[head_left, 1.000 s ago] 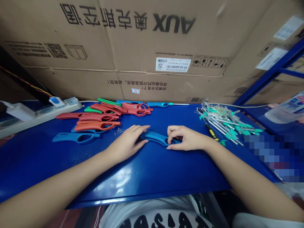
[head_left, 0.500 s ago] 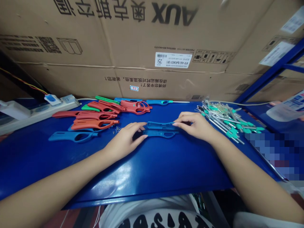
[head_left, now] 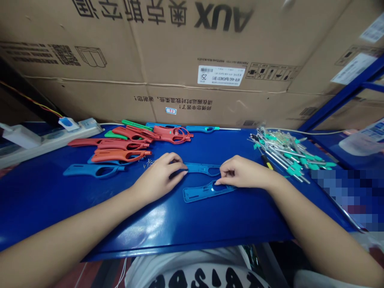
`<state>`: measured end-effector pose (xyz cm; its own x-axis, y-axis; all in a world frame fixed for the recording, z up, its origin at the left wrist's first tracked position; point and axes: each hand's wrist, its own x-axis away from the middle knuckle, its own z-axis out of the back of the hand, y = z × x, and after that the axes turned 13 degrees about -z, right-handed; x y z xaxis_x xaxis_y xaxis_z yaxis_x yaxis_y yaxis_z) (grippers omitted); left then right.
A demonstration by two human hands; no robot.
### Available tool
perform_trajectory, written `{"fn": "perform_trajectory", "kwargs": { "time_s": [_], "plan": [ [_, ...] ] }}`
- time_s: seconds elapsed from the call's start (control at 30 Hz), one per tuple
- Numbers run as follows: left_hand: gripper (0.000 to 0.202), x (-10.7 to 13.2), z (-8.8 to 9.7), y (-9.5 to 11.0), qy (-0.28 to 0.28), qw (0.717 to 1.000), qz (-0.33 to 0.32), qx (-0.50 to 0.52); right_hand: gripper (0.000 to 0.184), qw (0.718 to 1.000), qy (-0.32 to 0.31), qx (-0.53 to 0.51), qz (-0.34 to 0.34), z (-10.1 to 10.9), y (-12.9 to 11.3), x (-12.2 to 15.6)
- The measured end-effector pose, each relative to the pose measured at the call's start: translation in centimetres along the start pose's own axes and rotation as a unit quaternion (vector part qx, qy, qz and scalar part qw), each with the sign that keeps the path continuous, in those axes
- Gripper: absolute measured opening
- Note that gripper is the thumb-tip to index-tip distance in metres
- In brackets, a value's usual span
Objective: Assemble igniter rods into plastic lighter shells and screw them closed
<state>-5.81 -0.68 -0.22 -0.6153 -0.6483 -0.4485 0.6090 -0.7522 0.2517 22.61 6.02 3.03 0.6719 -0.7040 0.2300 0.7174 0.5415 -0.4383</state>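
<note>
Two blue lighter casing halves lie with their inner sides up on the blue table. My left hand [head_left: 168, 172] pinches the left end of the farther casing half [head_left: 200, 169]. Closer to me is the nearer casing half [head_left: 196, 193], slightly tilted, its right end in the fingers of my right hand [head_left: 237, 172]. That hand also covers the right tip of the farther half; whether it touches it I cannot tell. Left of my hands lie several red and orange lighter casings [head_left: 120, 155] and a blue casing [head_left: 79, 171].
A pile of metal rods with green parts [head_left: 295, 160] lies at the right, with a yellow-and-black handled tool [head_left: 267, 162] beside it. One blue lighter with a rod [head_left: 201, 129] lies before the cardboard box [head_left: 168, 72]. A power strip [head_left: 48, 140] is at the left.
The two casing halves have come apart. My right hand has drawn one half down toward me, while the other stays at my left fingertips. The view has shifted slightly.
</note>
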Motion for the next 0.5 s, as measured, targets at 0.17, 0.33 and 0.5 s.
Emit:
{"fn": "perform_trajectory", "kwargs": {
  "time_s": [0.17, 0.33, 0.5],
  "plan": [
    [0.024, 0.0, 0.5, 1.2, -0.014, 1.000, -0.021, 0.005, 0.042, 0.999, 0.038, 0.020, 0.021, 0.1, -0.3, 0.0],
    [0.034, 0.1, 0.7, 2.2, -0.068, 0.995, -0.061, 0.039, 0.032, 0.983, 0.176, 0.011, -0.057, 1.8, 1.5, 0.6],
    [0.036, 0.1, 0.9, 2.6, -0.108, 0.991, -0.078, 0.025, 0.025, 0.909, 0.280, 0.081, -0.299, 5.0, 5.7, 2.2]
  ]
}}
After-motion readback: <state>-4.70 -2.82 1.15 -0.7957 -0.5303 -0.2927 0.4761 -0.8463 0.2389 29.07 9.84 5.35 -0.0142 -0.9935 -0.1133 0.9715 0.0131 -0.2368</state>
